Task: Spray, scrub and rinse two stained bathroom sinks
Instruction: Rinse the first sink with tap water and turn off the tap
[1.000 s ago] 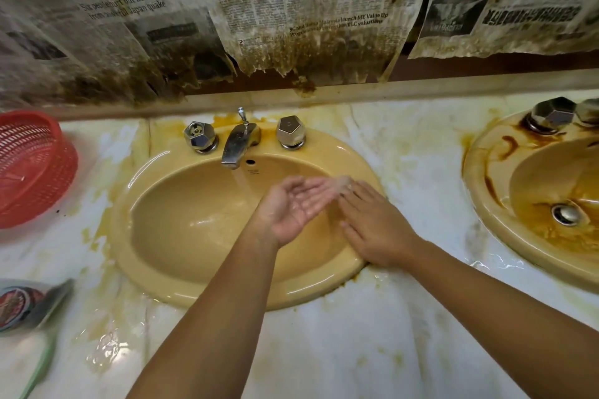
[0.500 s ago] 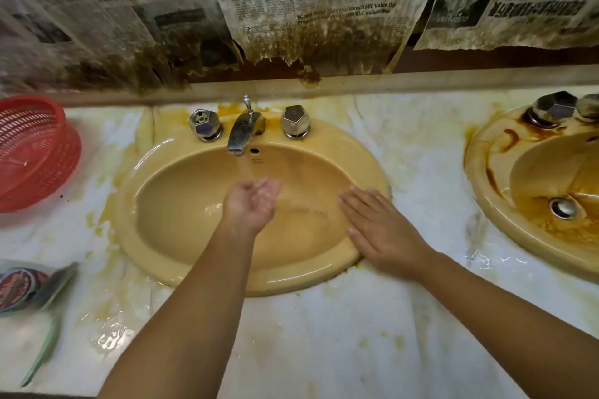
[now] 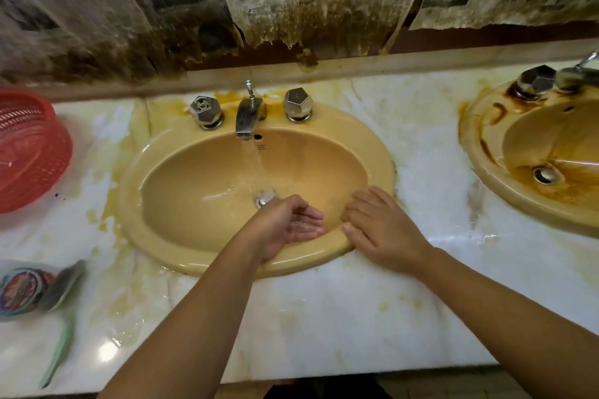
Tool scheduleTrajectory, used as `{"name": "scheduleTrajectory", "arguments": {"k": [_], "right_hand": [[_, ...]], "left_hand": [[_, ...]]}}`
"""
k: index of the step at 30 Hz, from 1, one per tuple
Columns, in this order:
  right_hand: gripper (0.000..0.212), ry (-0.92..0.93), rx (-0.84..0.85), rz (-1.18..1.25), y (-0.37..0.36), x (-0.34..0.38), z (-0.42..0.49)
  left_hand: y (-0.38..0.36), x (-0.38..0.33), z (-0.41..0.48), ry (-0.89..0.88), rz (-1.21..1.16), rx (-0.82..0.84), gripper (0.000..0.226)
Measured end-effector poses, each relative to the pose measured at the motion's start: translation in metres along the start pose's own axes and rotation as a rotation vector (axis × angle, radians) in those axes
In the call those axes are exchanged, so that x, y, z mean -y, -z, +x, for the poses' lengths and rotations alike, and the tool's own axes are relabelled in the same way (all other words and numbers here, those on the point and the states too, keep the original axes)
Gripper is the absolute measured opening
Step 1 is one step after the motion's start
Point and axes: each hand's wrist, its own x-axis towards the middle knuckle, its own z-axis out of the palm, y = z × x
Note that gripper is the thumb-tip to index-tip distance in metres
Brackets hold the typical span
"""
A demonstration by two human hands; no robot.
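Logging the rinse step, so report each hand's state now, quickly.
Left hand: open, loosely cupped palm-up, holding nothing, over the yellow oval ceramic sink.
Right hand: open, fingers flat on that sink's rim.

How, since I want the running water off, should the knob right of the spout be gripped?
Come from above and clasp the knob by its faceted sides: it stands upright behind the basin, and the flat facets suit a twisting grip.

Warm, dim light from above left a glare spot on my wet tabletop (image 3: 107, 351). The left edge was motion-blurred, and straight lines bowed near the borders.
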Motion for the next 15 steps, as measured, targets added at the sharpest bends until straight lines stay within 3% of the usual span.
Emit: {"name": "scheduleTrajectory", "arguments": {"k": [2, 5, 8, 12, 14, 15], "right_hand": [[0.042, -0.084, -0.059, -0.063, 0.004, 0.000, 0.015], [0.041, -0.189, -0.050, -0.100, -0.005, 0.066, 0.029], [0.037, -0.096, 0.087, 0.003, -0.017, 0.147, 0.041], [0.054, -0.372, 0.335, 0.037, -0.011, 0.158, 0.086], [0.042, -0.518, 0.438, 0.219, -0.012, 0.150, 0.110], [0.036, -0.588, 0.451, 0.430, -0.016, 0.146, 0.125]], "left_hand": [[0.015, 0.008, -0.006, -0.044, 0.147, -0.082, 0.033], [0.050, 0.020, -0.014, -0.210, 0.538, -0.188, 0.027], [0.090, 0.029, -0.022, -0.433, 0.945, -0.242, 0.034], [0.139, 0.039, -0.032, -0.540, 1.276, -0.472, 0.033], [0.153, 0.042, -0.035, -0.563, 1.325, -0.581, 0.038], [0.156, 0.043, -0.035, -0.582, 1.328, -0.617, 0.039]]}}
